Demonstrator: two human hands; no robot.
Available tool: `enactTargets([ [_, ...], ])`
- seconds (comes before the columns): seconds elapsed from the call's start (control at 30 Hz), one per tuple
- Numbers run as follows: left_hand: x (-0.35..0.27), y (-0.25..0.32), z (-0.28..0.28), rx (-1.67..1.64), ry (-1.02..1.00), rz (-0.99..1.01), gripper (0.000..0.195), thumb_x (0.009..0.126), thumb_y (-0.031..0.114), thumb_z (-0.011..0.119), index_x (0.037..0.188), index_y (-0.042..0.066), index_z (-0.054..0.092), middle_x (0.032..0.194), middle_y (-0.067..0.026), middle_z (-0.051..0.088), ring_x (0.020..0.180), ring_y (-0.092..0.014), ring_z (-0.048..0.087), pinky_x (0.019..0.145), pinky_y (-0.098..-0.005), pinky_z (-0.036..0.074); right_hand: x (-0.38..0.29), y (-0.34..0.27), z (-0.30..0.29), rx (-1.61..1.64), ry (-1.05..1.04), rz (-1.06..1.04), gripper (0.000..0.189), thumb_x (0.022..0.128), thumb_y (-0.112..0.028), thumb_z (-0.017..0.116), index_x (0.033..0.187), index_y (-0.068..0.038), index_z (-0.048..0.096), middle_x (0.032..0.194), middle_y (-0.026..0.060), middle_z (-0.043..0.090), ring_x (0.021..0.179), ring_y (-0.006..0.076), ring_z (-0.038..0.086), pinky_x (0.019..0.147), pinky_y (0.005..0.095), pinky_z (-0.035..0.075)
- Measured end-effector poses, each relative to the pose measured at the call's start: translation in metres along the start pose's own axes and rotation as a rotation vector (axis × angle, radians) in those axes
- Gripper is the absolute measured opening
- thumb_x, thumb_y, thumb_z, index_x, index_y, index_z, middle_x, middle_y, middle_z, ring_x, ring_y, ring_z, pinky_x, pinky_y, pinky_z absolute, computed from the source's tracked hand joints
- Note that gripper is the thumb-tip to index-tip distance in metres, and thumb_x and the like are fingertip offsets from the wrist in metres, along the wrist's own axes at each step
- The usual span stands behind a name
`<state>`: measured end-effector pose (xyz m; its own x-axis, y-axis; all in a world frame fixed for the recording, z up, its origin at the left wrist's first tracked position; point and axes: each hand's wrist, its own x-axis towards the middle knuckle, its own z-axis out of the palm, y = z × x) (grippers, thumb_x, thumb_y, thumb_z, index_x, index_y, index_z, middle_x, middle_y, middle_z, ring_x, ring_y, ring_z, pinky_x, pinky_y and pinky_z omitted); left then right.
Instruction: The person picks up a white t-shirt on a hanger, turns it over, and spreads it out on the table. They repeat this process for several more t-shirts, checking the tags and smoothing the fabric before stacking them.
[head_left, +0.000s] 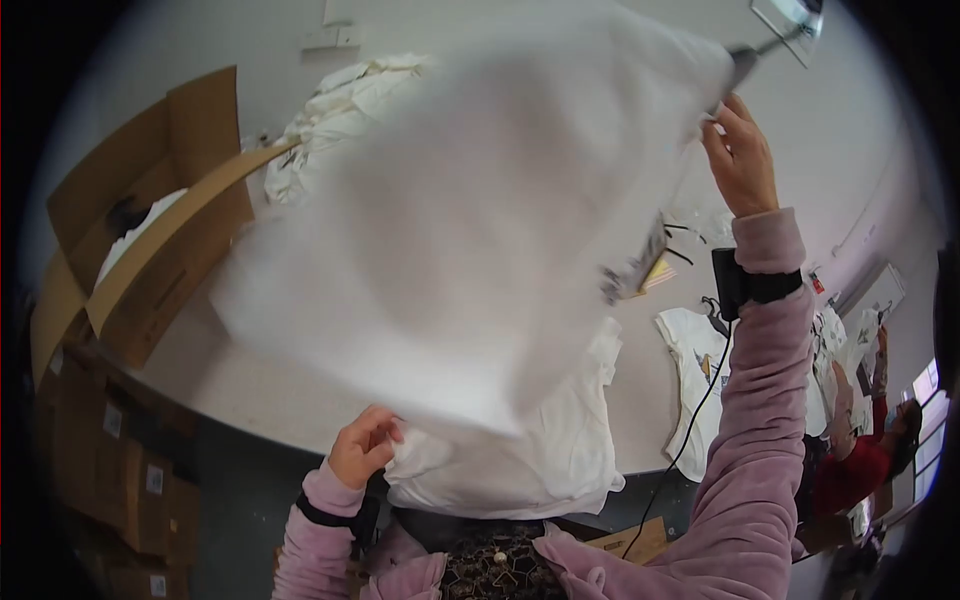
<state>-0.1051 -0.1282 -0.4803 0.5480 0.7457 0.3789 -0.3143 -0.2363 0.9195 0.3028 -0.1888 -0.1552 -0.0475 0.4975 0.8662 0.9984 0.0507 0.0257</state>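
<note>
A white cloth garment (465, 225), blurred by motion, spreads in the air across the middle of the view. High at the right, my right hand (739, 150) pinches the garment's edge between thumb and fingers, close to a dark hanger (739, 67). At the lower left, my left hand (367, 444) has thumb and fingertips closed on white fabric; whether this is the raised garment or one below it cannot be told. Under the raised garment, white garments (570, 457) lie at the table's near edge.
An open cardboard box (165, 292) stands at the left, beside a white garment pile (337, 112). Stacked cartons (90, 435) are at lower left. A printed white shirt (694, 375) lies on the table (285, 405). A black cable (694, 427) hangs from my right wrist. A person (862, 465) works far right.
</note>
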Motion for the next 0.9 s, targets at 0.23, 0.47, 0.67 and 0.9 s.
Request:
enactTargets([
  [0.23,0.015,-0.003,0.0,-0.02,0.056,-0.15,0.016,0.089,0.009,0.061,0.101,0.0,0.064,0.086,-0.0047,0.065,0.075,-0.01,0.058,0.069,-0.0232,0.047,0.035,-0.018,-0.048,0.174,0.102,0.106,0.027,0.089,-0.027,0.064,0.083,-0.001,0.06,0.067,-0.0033,0.048,0.062,0.0056,0.041,0.057,0.0223,0.036],
  [0.47,0.019,-0.005,-0.001,-0.013,0.088,-0.175,0.012,0.09,0.008,0.057,0.095,-0.001,0.063,0.079,-0.0041,0.064,0.069,-0.009,0.056,0.065,-0.0217,0.045,0.04,-0.026,-0.059,0.102,0.082,0.116,0.029,0.088,-0.027,0.066,0.079,0.0,0.063,0.06,-0.0043,0.048,0.057,0.004,0.042,0.052,0.0228,0.037],
  [0.67,0.021,-0.013,-0.001,0.033,0.072,-0.195,0.011,0.089,0.008,0.058,0.094,0.0,0.063,0.079,-0.0036,0.064,0.069,-0.008,0.055,0.063,-0.0209,0.044,0.034,-0.019,-0.061,0.177,0.095,0.139,0.029,0.087,-0.028,0.067,0.082,0.001,0.066,0.064,-0.0018,0.056,0.058,0.0053,0.048,0.054,0.0228,0.042],
  [0.9,0.019,-0.022,-0.012,0.126,0.053,-0.193,0.011,0.088,0.005,0.061,0.096,-0.001,0.064,0.081,-0.0037,0.065,0.074,-0.008,0.059,0.07,-0.0213,0.047,0.036,-0.025,-0.062,0.169,0.067,0.221,0.031,0.086,-0.029,0.067,0.084,0.001,0.067,0.067,0.0007,0.061,0.06,0.0064,0.054,0.056,0.0226,0.045],
])
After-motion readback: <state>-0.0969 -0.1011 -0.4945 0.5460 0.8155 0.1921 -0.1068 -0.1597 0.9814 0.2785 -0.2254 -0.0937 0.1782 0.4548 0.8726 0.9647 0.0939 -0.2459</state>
